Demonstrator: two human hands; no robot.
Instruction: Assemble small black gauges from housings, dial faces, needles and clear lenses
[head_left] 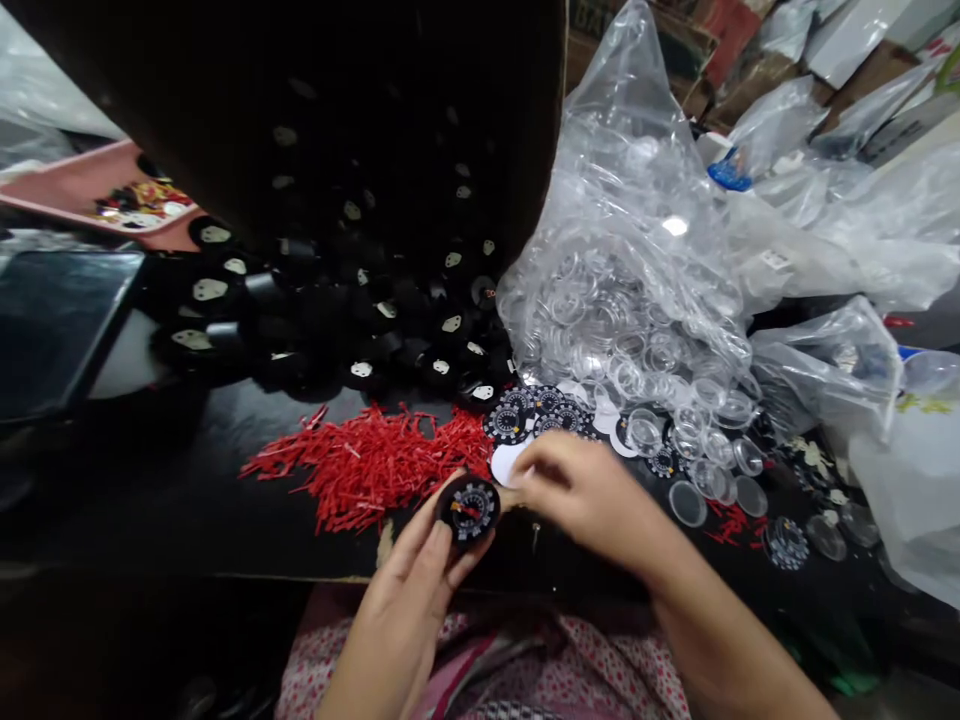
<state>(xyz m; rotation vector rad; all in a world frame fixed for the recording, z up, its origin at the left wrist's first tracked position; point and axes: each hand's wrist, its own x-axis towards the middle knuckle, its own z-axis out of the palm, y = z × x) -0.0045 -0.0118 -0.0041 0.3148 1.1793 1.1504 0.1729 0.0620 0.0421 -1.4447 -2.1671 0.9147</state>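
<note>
My left hand (420,570) grips a small round dial gauge (469,510) by its rim, face up. The gauge has a black case, a black face with white markings and a red pointer. Just to its right is my right hand (585,490), its fingers curled together close to the gauge's edge. What those fingers pinch, if anything, is hidden and slightly blurred. Beyond my hands lies a heap of red plastic pointers (375,465). Printed dial discs (514,415) and a white disc (508,463) lie behind my right hand.
Many black gauge cases (375,330) are piled at the back, below a large dark container (337,120). A clear plastic bag (630,220) spills transparent round covers (690,500) on the right. A pink tray (67,185) and a dark-screened device (67,320) are at left.
</note>
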